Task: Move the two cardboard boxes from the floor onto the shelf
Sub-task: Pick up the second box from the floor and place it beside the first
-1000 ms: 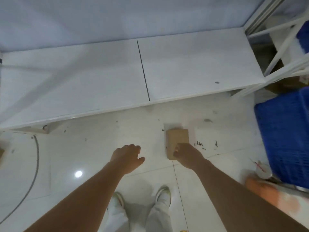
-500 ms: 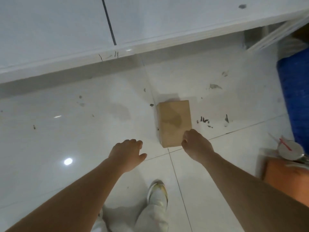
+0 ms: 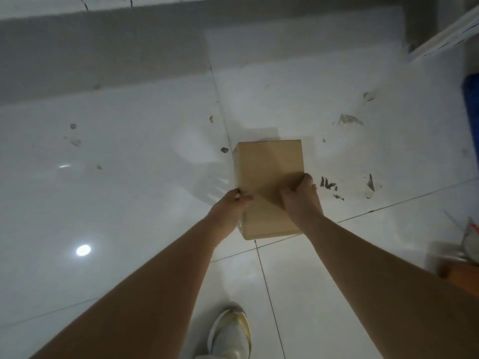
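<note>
One brown cardboard box (image 3: pixel 268 167) lies flat on the white tiled floor (image 3: pixel 129 190) in the middle of the view. My left hand (image 3: pixel 228 211) clasps its left edge, fingers curled over the rim. On the right side my right hand (image 3: pixel 300 200) grips the box, thumb and fingers wrapped over the top and right edge. A second box is nowhere in view. Only the front edge of the white shelf (image 3: pixel 103 1) shows along the top, with its dark shadow beneath.
A blue crate (image 3: pixel 471 112) stands at the right edge. An orange object (image 3: pixel 461 275) with a white cup-like thing on it sits at lower right. A white frame leg (image 3: pixel 445 35) crosses the upper right. My shoe (image 3: pixel 230 330) is below the box.
The view has dropped closer to the floor. Both hands have reached forward and closed on the box's two sides; before, the left hand hung open and apart from it.
</note>
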The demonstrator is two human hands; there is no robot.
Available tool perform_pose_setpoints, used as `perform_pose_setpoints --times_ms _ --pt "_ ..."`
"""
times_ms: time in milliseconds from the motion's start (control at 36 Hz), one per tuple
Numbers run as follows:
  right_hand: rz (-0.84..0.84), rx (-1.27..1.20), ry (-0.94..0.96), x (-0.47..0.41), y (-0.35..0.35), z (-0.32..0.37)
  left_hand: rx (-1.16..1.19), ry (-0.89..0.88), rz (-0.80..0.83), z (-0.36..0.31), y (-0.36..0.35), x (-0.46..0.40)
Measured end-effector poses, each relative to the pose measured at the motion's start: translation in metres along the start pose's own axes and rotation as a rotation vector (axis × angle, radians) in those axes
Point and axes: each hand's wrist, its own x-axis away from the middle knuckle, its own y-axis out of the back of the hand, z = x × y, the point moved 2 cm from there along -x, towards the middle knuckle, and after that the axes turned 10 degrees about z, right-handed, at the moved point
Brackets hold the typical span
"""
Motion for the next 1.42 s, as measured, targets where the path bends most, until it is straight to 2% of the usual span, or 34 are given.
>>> perform_pose_setpoints --times_ms 111,250,389,611,861,1111,1222,1306,1417 --pt "0.008 -0.087 -0.038 0.006 0.004 0.005 0.303 0.003 0.038 -0.006 -0.011 0.016" --pt "0.095 -0.09 0.008 0.033 0.02 0.022 0.308 0.0 -0.002 -0.008 0.001 0.055" --pt "0.176 -0.134 0.032 0.074 0.036 0.052 0.345 0.016 -0.12 -0.014 0.028 0.103" --pt "0.286 -0.219 0.052 0.148 0.065 0.109 0.33 -0.035 -0.163 -0.052 0.062 0.201" --pt "0.348 -0.403 0.079 0.265 0.128 0.17 0.372 -0.117 -0.163 -0.119 0.096 0.334" --pt "0.44 -0.432 0.269 0.395 0.209 0.244 0.44 -0.14 -0.142 -0.208 0.129 0.484" --pt "0.464 -0.398 0.304 0.456 0.242 0.27 0.495 -0.218 -0.042 -0.239 0.133 0.549" --pt "0.431 -0.412 0.306 0.498 0.267 0.286 0.401 -0.272 0.0 -0.259 0.133 0.594" --pt "0.384 -0.478 0.302 0.549 0.301 0.303 0.16 -0.305 -0.099 -0.283 0.124 0.65"
